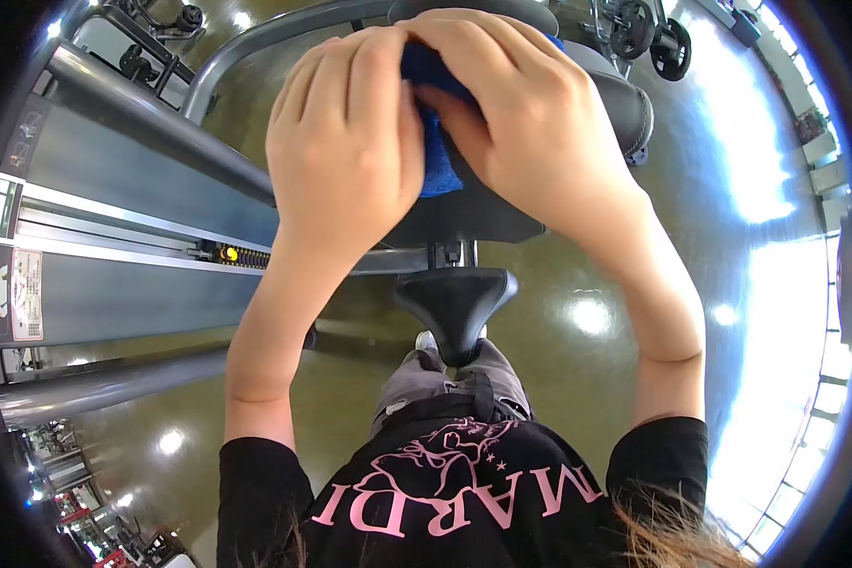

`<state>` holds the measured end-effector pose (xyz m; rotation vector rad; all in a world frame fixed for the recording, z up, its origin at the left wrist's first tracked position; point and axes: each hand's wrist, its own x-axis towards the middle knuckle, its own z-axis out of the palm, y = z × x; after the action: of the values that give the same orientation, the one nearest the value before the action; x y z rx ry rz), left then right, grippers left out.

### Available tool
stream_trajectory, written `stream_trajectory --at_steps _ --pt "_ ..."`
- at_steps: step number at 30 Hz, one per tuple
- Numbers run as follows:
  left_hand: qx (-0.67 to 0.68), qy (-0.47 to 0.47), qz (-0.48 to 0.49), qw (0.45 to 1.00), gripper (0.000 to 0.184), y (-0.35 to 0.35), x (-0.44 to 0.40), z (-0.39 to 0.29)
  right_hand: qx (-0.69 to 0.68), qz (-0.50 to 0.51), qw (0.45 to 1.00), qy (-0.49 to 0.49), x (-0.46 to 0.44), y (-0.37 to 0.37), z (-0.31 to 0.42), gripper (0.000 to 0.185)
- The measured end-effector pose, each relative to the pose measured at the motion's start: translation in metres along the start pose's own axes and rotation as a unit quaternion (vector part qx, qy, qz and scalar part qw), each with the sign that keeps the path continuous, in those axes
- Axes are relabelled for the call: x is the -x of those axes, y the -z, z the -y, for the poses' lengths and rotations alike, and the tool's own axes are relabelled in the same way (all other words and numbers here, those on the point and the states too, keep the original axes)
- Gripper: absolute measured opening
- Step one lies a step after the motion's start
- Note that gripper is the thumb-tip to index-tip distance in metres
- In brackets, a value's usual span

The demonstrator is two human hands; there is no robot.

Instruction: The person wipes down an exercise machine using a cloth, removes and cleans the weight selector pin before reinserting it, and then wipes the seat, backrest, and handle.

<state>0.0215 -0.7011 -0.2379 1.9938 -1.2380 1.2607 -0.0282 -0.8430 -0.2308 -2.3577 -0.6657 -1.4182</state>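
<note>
A blue cloth (439,161) lies over a black padded part (483,210) of a gym machine, below and between my hands. My left hand (346,137) is back up on the left of the cloth, its fingers curled forward with the tips hidden and the thumb side against the blue fabric. On the other side, my right hand (530,114) is closed over the cloth, thumb bent inward; its fingertips are out of sight. Folds of the cloth show dark blue in the gap between the hands. Both forearms reach forward from black sleeves.
Nearer my body is a small black saddle-shaped seat (455,301). On the left stands the machine's grey frame (161,128) with a yellow-marked weight stack (232,255). Another black pad (620,109) sits at the right. Weight plates (670,49) stand farther back on the shiny floor (577,379).
</note>
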Motion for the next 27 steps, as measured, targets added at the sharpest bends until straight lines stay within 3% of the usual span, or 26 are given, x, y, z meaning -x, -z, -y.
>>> stream_trajectory --at_steps 5,6,10,13,16,19,23,24,25,27 --pt "-0.047 -0.03 -0.036 0.998 0.028 -0.021 -0.009 -0.02 -0.017 0.008 1.0 -0.023 0.008 0.02 -0.013 0.033" --pt "-0.057 -0.033 -0.044 0.997 0.028 -0.026 -0.011 -0.025 -0.005 0.078 0.994 -0.079 0.006 0.033 -0.009 0.037" --pt "-0.045 -0.053 -0.096 0.993 0.028 -0.057 -0.022 -0.05 0.038 0.091 0.992 -0.079 0.021 0.059 -0.025 0.041" --pt "0.022 -0.075 -0.104 0.991 0.029 -0.074 -0.032 -0.073 0.044 0.058 0.989 -0.13 0.039 0.077 -0.034 0.04" --pt "-0.013 -0.087 -0.148 0.985 0.031 -0.092 -0.038 -0.092 0.054 0.034 0.981 -0.184 0.056 0.088 -0.039 0.037" --pt "0.006 -0.105 -0.114 0.988 0.031 -0.088 -0.042 -0.091 0.037 0.049 0.974 -0.219 0.057 0.097 -0.044 0.036" --pt "0.213 -0.071 0.023 0.974 0.038 -0.051 -0.053 -0.066 0.006 0.037 0.968 -0.246 0.039 0.099 -0.052 0.035" --pt "0.204 -0.079 0.071 0.973 0.033 -0.045 -0.056 -0.061 -0.003 0.022 0.969 -0.247 0.033 0.1 -0.055 0.035" --pt "0.222 -0.121 0.053 0.966 0.034 -0.047 -0.061 -0.055 -0.005 0.051 0.955 -0.293 0.029 0.104 -0.058 0.029" --pt "0.183 -0.158 0.247 0.938 0.043 -0.043 -0.077 -0.048 0.017 0.075 0.958 -0.276 0.017 0.091 -0.045 0.026"
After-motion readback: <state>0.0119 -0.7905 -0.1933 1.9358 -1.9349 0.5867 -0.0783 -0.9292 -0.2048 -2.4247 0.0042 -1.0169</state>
